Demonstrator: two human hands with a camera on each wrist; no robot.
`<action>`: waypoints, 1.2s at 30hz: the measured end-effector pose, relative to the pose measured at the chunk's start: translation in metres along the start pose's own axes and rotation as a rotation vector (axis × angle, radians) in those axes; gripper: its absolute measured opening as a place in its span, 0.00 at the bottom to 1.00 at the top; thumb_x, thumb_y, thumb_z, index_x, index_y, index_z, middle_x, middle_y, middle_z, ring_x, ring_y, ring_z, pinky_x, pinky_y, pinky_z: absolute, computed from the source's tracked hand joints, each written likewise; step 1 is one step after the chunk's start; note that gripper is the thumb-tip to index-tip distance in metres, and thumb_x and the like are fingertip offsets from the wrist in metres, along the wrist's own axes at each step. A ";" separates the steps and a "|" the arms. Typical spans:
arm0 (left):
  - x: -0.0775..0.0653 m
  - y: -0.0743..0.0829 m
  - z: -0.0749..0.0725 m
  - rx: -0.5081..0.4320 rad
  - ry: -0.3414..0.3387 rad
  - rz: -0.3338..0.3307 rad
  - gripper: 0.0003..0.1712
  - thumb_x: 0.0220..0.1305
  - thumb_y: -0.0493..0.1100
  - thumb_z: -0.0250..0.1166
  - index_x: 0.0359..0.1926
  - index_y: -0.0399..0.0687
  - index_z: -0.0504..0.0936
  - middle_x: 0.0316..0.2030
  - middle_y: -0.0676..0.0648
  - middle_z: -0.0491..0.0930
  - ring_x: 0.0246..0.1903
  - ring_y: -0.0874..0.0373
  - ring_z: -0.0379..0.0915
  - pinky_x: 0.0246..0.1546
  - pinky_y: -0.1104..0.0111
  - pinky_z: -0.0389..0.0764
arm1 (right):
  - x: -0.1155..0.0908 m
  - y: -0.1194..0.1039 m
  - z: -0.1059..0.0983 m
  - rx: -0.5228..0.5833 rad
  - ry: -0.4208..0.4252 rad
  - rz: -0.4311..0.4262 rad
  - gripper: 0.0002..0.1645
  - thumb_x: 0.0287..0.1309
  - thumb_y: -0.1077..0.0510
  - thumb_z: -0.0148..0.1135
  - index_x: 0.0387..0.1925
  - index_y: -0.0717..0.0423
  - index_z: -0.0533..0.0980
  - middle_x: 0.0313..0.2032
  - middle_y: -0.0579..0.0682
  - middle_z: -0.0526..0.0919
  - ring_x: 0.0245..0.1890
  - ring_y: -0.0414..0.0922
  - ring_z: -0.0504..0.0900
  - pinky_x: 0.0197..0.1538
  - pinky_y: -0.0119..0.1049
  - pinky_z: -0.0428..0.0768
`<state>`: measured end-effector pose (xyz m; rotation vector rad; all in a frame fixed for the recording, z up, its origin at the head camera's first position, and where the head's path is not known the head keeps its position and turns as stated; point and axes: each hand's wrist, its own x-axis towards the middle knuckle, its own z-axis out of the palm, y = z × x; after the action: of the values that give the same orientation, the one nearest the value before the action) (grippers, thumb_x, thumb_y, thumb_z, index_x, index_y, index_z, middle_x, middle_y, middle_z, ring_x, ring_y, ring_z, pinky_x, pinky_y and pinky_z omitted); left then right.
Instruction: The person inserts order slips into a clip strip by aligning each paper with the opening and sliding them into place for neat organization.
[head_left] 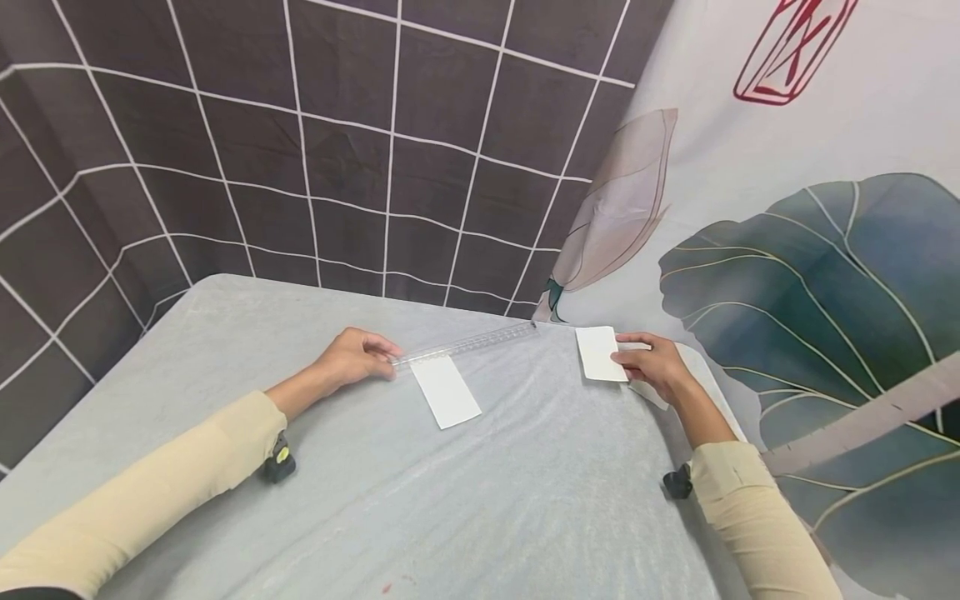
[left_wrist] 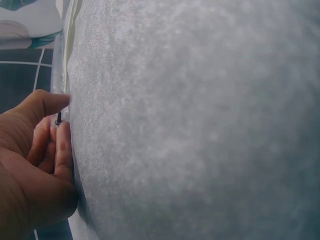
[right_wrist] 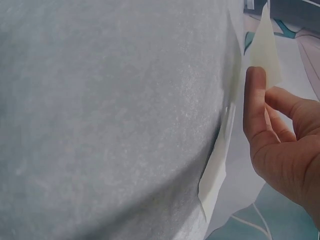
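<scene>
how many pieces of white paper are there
3 visible: the middle paper by the clear ruler, the held paper in the right hand, and the lower paper on the table below that hand. More may be hidden there.

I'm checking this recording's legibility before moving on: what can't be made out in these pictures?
Clear ruler markings: too small to read, head view.
Held card: right edge partly covered by the right hand, head view.
Lower paper: partly hidden by the right hand, head view.
Left sleeve: cut off by the picture's edge, head view.
</scene>
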<state>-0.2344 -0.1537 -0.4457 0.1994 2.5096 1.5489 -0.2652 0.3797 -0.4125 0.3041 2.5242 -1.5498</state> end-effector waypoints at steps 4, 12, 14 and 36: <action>-0.001 0.000 -0.001 0.003 -0.001 -0.003 0.28 0.52 0.31 0.80 0.57 0.34 0.92 0.51 0.36 0.94 0.42 0.65 0.82 0.48 0.75 0.81 | 0.001 -0.001 0.002 0.003 0.003 0.001 0.40 0.75 0.61 0.72 0.81 0.67 0.69 0.34 0.35 0.88 0.34 0.31 0.86 0.41 0.26 0.88; -0.001 0.000 -0.001 0.002 0.005 -0.012 0.27 0.52 0.31 0.81 0.57 0.34 0.93 0.50 0.37 0.94 0.42 0.64 0.81 0.47 0.75 0.81 | 0.002 -0.005 0.007 -0.022 -0.002 -0.002 0.39 0.75 0.59 0.73 0.81 0.66 0.70 0.36 0.36 0.89 0.36 0.31 0.87 0.42 0.26 0.88; -0.001 0.000 -0.002 0.004 0.006 -0.012 0.27 0.52 0.31 0.80 0.57 0.34 0.93 0.49 0.38 0.94 0.42 0.64 0.81 0.47 0.75 0.81 | 0.003 -0.006 0.008 -0.023 -0.005 -0.004 0.39 0.75 0.59 0.72 0.81 0.66 0.70 0.36 0.36 0.89 0.36 0.31 0.87 0.42 0.26 0.87; 0.000 0.000 0.000 -0.003 0.001 -0.018 0.28 0.52 0.31 0.81 0.57 0.34 0.92 0.51 0.36 0.93 0.42 0.64 0.82 0.48 0.74 0.80 | 0.006 -0.010 0.023 -0.011 -0.002 0.015 0.38 0.74 0.62 0.73 0.79 0.64 0.72 0.41 0.41 0.89 0.36 0.32 0.88 0.42 0.27 0.88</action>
<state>-0.2341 -0.1541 -0.4454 0.1748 2.5025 1.5468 -0.2724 0.3557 -0.4158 0.3190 2.5228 -1.5293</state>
